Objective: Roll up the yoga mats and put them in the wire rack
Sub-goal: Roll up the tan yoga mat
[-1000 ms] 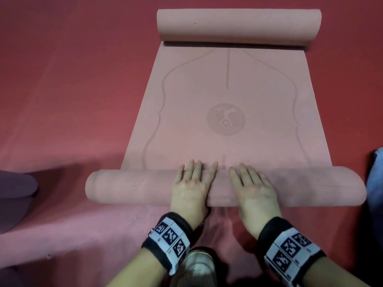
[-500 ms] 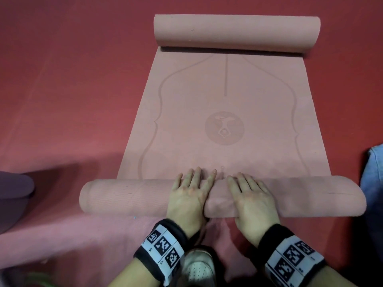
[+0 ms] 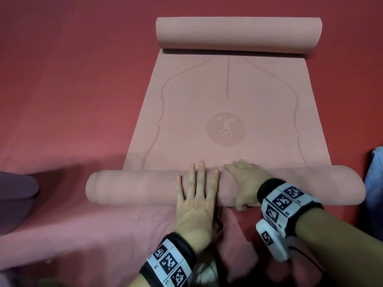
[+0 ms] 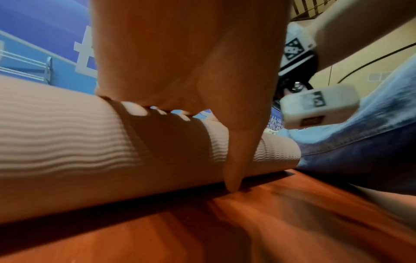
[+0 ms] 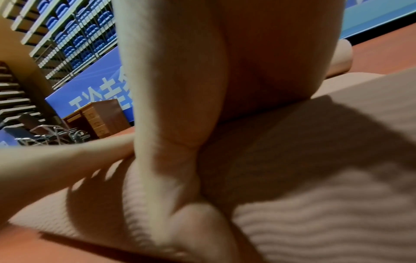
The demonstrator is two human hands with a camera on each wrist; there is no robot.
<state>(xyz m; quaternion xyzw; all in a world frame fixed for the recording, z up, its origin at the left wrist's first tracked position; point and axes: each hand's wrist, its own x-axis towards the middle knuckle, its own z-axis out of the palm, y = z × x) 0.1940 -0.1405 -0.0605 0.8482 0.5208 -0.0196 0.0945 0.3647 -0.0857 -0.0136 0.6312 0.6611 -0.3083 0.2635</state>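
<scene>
The yoga mat (image 3: 238, 112) lay lengthwise near-to-far; its near roll ran left-right. Left hand (image 3: 195, 200) pressed flat; right hand (image 3: 246, 181) gripped the roll.

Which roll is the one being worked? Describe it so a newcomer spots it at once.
Start from the pink yoga mat spread on the red floor; it curls up at both ends. The near roll lies across the bottom of the flat stretch, closest to the person. Unlike the far roll, which nobody touches, it has the left hand and the right hand on it.
</scene>
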